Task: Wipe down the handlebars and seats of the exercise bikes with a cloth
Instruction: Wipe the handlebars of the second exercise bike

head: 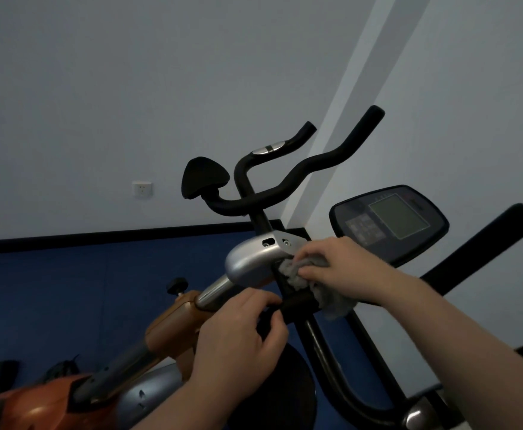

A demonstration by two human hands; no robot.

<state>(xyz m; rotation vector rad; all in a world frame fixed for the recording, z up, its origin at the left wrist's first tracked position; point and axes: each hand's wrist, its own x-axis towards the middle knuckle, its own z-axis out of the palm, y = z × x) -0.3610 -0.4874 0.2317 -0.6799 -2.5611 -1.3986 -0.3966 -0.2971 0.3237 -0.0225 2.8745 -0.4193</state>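
My right grip [328,268] bunches the grey cloth [313,283] against the near handlebar [297,301]. My left grip [238,336] curls round that bar's left end.

My right hand [331,268] pinches the grey cloth [313,283] against the black handlebar [297,301] by the silver housing [251,259]. My left hand [238,333] grips the same bar. Console [390,221] behind, second bike's seat [203,176] further back.

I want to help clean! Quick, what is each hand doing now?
Left hand: curled round the black handlebar, gripping it.
Right hand: holding the grey cloth against the bar.
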